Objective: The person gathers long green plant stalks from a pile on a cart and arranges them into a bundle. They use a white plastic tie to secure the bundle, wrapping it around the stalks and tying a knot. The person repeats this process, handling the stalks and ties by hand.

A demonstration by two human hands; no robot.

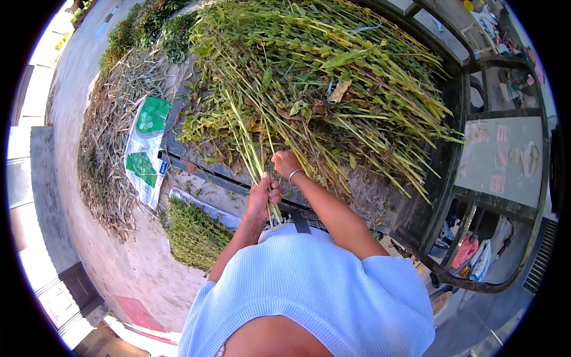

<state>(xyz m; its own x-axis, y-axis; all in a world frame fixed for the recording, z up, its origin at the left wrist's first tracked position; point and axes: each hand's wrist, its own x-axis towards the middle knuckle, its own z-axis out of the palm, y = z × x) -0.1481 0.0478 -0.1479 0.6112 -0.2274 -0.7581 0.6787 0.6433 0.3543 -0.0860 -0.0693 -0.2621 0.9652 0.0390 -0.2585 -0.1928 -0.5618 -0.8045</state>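
Note:
My left hand (pixel 260 195) is closed round a small bunch of green stalks (pixel 250 152), their cut ends sticking out below the fist close to my waist. Just above and to the right, my right hand (pixel 286 163), with a bracelet at the wrist, is closed on a single thin stalk (pixel 269 135). Both hands are at the near edge of a large heap of cut, leafy stalks (pixel 369 77), yellow-green and set with pods, resembling sesame. The leafy tops of the held stalks overlap the heap.
The heap lies on a dark metal cart bed (pixel 380 211) with a railed frame (pixel 504 205) at right. To the left are a green-and-white sack (pixel 144 146), dry stalks (pixel 101 154) on concrete, and another green plant pile (pixel 193 235). Clothes and bags hang beyond the frame.

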